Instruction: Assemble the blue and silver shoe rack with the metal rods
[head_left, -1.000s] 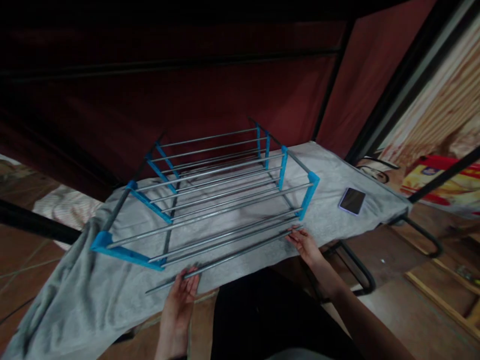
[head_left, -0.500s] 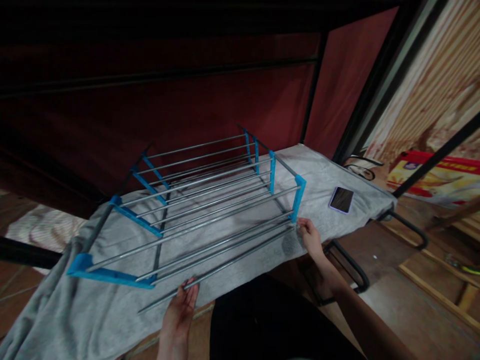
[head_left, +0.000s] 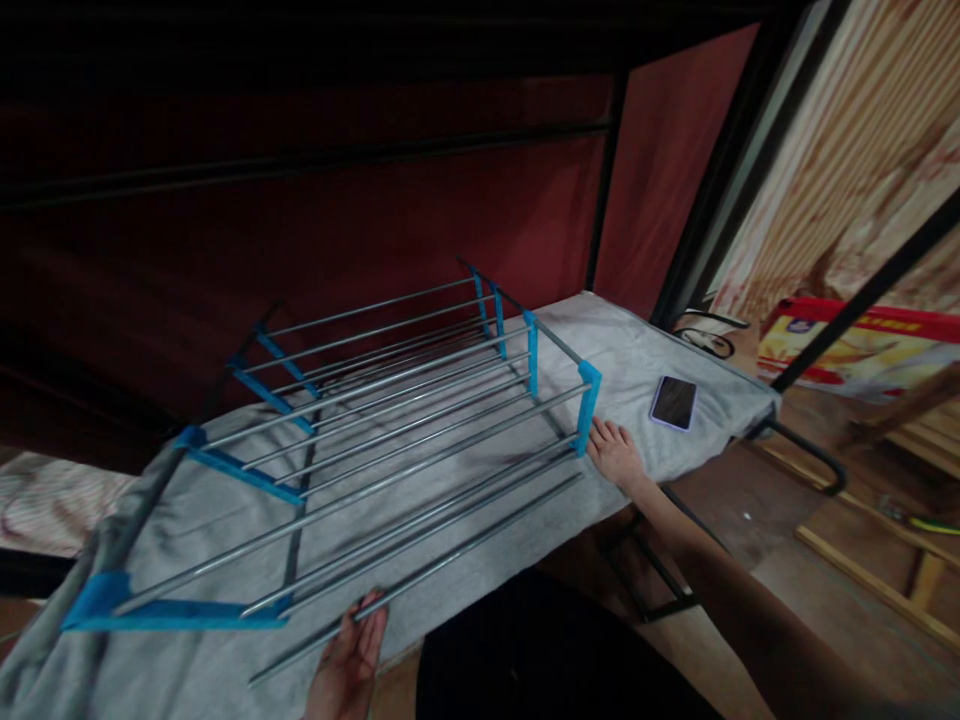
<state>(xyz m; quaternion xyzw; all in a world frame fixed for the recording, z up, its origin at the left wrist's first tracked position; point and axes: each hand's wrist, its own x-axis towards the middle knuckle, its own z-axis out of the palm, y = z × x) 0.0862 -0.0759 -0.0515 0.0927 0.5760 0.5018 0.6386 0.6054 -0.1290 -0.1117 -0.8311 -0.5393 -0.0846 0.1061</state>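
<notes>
A rack of metal rods (head_left: 390,400) with blue plastic side pieces lies on a grey cloth (head_left: 637,365). A loose metal rod (head_left: 450,555) lies along its near side. My left hand (head_left: 351,648) is at the bottom edge, fingers stretched out, with the loose rod lying across the fingertips. My right hand (head_left: 615,455) rests flat on the cloth, fingers stretched toward the blue corner piece (head_left: 587,405) and just touching its foot. Neither hand grips anything.
A phone (head_left: 673,402) lies face up on the cloth to the right of the rack. Dark red fabric and black frame bars stand behind. A black tube frame (head_left: 806,460) and wooden slats (head_left: 877,590) are on the floor at right.
My right hand has left the loose rod's right end and moved up to the blue corner piece. My left hand stays at the rod's near end. The view has shifted right.
</notes>
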